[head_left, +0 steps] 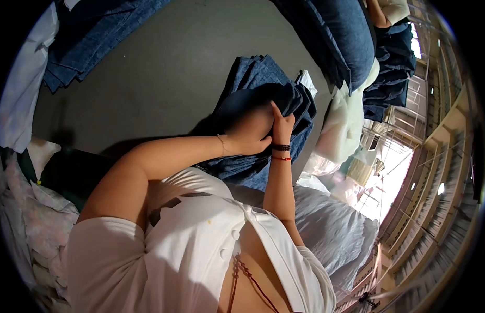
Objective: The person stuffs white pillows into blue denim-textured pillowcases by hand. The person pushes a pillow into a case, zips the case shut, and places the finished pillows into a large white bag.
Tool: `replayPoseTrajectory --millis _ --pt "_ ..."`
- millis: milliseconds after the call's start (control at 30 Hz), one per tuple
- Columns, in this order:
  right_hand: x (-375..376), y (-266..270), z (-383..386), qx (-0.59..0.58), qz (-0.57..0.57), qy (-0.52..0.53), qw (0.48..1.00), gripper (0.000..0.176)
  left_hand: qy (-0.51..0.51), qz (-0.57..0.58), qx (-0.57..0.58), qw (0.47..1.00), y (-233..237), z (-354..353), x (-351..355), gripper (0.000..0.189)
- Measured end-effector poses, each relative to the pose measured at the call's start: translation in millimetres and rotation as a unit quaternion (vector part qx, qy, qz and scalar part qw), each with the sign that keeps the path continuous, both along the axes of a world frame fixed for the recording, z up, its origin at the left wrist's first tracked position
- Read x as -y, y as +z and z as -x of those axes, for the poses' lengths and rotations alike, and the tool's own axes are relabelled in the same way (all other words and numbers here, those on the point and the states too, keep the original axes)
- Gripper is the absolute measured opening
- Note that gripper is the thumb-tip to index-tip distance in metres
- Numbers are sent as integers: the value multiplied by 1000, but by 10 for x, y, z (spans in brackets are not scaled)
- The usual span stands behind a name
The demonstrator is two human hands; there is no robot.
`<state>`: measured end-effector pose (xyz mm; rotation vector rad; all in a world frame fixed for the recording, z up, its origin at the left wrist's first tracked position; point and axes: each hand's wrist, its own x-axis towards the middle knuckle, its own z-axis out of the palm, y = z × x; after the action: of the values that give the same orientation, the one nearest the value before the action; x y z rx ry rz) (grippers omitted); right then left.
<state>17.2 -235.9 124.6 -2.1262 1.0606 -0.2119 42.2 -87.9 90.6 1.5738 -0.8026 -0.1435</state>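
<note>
A stack of blue denim pieces (260, 70) lies on the grey table in front of me, its layers fanned at the edges. My left hand (247, 140) reaches across onto the denim, thumb stretched to the side; blur and shadow hide its other fingers. Close beside it, my right hand (282, 124) is closed at the denim, thumb lying along the top and fingers curled in. Dark folds (302, 107) of the same fabric bulge out past the right hand. A small white piece of cloth (306, 82) pokes out at the far edge of the stack.
More denim (96, 39) lies at the table's (169, 68) upper left. A large denim bundle (344, 34) sits at the upper right, near another person's arm (378, 14). White fabric (26, 78) hangs at left. Crinkled pale sheeting (333, 224) is at my right side.
</note>
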Motion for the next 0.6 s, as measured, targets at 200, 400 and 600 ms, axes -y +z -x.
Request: replayPoseTrajectory --millis 200,400,600 --pt "41 -231 165 201 -91 2 975 17 255 -89 -38 962 -466 -396 28 36" --pt "-112 -123 301 237 -98 -69 964 20 18 -167 -62 984 -414 -353 104 40" --pt "-2 -230 388 219 -41 -68 973 20 9 -144 -171 975 -338 -328 179 36"
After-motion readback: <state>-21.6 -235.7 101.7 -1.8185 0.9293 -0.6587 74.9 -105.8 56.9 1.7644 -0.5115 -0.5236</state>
